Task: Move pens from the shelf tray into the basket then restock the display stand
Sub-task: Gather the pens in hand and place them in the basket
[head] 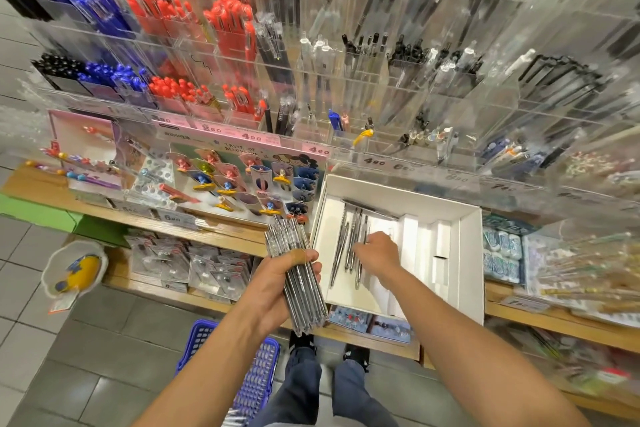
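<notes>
A white shelf tray [467,253] sits on the wooden shelf, holding several loose clear pens [341,246] along its left side. My right hand [377,253] is inside the tray, fingers curled down onto those pens. My left hand [277,282] is just left of the tray, gripping a thick bundle of clear pens [301,274] that points up and away from me. A blue basket [256,381] stands on the floor below my left forearm, partly hidden by it. The clear acrylic display stand [381,80] rises behind the tray, its slots filled with black, blue, red and clear pens.
A pink card display of novelty pens [242,177] stands left of the tray. Packaged goods [194,267] fill the lower shelf. Erasers and pencil packs [502,253] lie to the tray's right. A white and yellow bowl-like item [74,270] sits on the tiled floor at left.
</notes>
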The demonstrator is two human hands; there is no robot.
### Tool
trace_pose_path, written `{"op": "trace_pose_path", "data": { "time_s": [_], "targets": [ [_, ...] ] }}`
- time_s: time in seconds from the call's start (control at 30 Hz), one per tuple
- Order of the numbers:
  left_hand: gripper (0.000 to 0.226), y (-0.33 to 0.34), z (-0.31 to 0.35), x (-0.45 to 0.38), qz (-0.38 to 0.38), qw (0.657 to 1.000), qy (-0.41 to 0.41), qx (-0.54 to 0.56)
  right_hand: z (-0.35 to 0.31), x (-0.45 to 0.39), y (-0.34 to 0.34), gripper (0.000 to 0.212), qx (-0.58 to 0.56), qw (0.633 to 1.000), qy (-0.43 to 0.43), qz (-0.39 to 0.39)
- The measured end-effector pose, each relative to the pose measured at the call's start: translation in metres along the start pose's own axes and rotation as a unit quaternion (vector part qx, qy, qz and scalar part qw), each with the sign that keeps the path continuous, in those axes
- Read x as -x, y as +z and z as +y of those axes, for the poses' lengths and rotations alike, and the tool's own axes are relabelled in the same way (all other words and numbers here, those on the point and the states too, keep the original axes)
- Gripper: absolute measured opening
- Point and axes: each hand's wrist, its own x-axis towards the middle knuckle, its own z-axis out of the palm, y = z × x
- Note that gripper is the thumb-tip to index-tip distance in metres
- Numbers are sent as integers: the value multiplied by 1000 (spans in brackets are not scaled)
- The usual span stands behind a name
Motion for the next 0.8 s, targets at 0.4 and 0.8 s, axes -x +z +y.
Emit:
{"op": "trace_pose_path", "data": {
  "time_s": [0.4, 0.8],
  "targets": [
    [21, 12, -8, 8, -12, 1000, 3, -6, 9, 29, -28, 19, -158, 987, -23, -16],
    [29, -2, -9, 11, -3, 999, 1, -37, -12, -7, 1, 15, 42, 998, 15, 48]
  ]
}}
